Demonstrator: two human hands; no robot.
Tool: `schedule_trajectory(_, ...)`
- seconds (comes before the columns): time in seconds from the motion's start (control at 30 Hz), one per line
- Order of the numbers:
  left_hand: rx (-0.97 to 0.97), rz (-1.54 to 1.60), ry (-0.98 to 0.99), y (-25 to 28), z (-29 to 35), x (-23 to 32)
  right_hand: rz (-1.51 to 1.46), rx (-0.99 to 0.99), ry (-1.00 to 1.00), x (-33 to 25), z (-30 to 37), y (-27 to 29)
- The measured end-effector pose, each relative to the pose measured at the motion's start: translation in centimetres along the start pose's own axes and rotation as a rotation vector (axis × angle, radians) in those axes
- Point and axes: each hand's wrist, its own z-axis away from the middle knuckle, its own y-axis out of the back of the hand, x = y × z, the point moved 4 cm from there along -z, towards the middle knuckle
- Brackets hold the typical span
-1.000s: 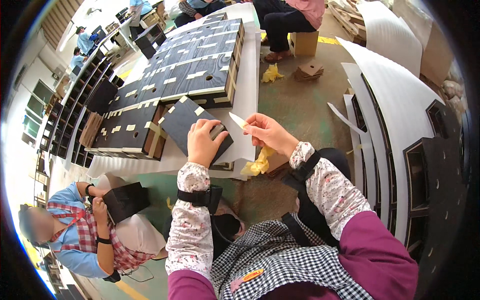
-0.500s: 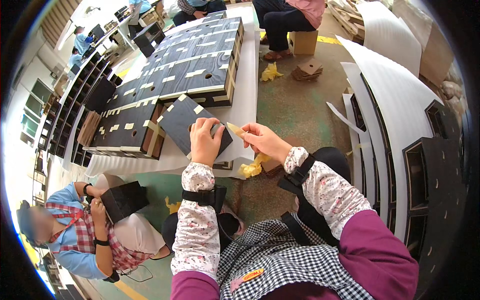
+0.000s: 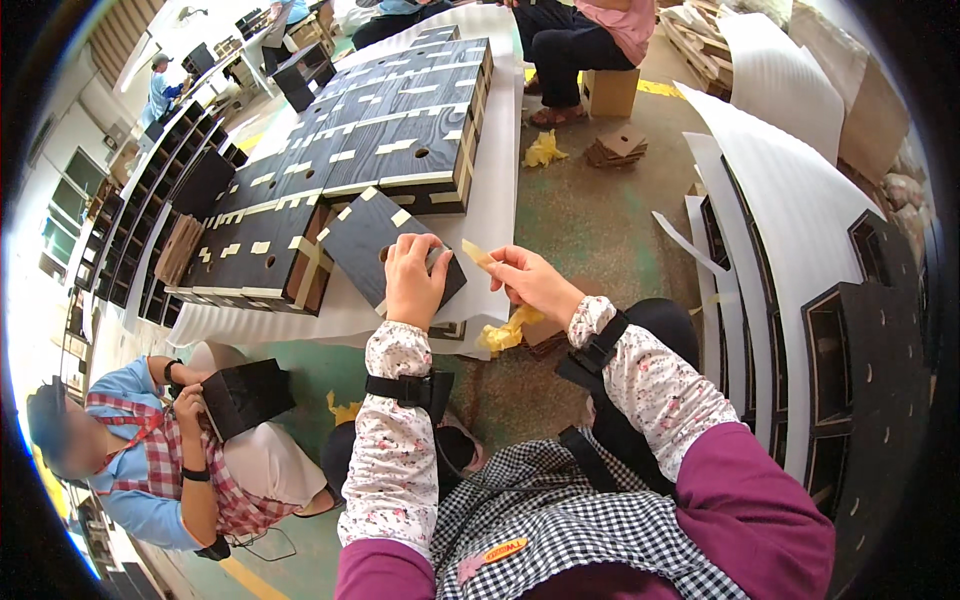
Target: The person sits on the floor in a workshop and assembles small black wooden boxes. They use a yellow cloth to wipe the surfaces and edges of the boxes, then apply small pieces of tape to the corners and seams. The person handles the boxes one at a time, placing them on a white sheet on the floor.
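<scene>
A dark wood-grained box point(image 3: 362, 238) with short pale tape pieces along its edges lies at an angle on the near end of the table. My left hand point(image 3: 413, 285) rests on its near right part, fingers bent over the top and thumb beside them. A small light piece shows between thumb and fingers, too small to name. Just right of the box, my right hand point(image 3: 535, 285) pinches a short strip of yellowish masking tape point(image 3: 477, 253) between thumb and fingers. The strip points up and left, apart from the box.
Behind stand rows of dark taped boxes point(image 3: 370, 150) on white foam sheet point(image 3: 497, 180). Yellow crumpled tape point(image 3: 510, 330) hangs near the table edge. Dark open-fronted units point(image 3: 835, 350) line the right side. At lower left a seated co-worker point(image 3: 150, 450) holds a black box point(image 3: 247, 397).
My hands stay almost in place; the tape strip in my right hand has shifted slightly right and up. The whole view has moved a little.
</scene>
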Motion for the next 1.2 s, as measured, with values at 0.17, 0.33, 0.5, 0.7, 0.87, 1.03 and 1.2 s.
schedule_trajectory(0.17, -0.179, 0.005, 0.015, 0.9, -0.3, -0.8, 0.367, 0.171, 0.295, -2.2, -0.2, 0.4)
schedule_trajectory(0.33, -0.269, -0.238, 0.009, 3.7, 1.6, -3.3, 1.04, 0.329, 0.759, -7.2, -1.2, -3.5)
schedule_trajectory(0.5, -0.263, -0.316, 0.064, 2.6, 2.4, -3.9, 1.529, 0.222, 0.882, -5.1, -3.8, -6.4)
schedule_trajectory(0.7, -0.242, -0.287, 0.09, 2.7, 2.8, -3.7, 1.575, 0.176, 0.8, -4.7, -1.4, -7.3)
schedule_trajectory(0.87, -0.23, -0.336, 0.133, 2.0, 2.6, -3.8, 1.192, -0.156, 0.578, -1.6, 3.9, -8.9)
schedule_trajectory(1.03, -0.198, -0.345, 0.171, 1.1, 2.0, -3.8, 0.806, 0.087, 0.584, -1.1, 5.4, -6.8)
schedule_trajectory(1.2, -0.231, -0.372, 0.189, 1.4, 2.0, -4.1, 1.085, 0.392, 0.812, -7.8, -1.6, -5.6)
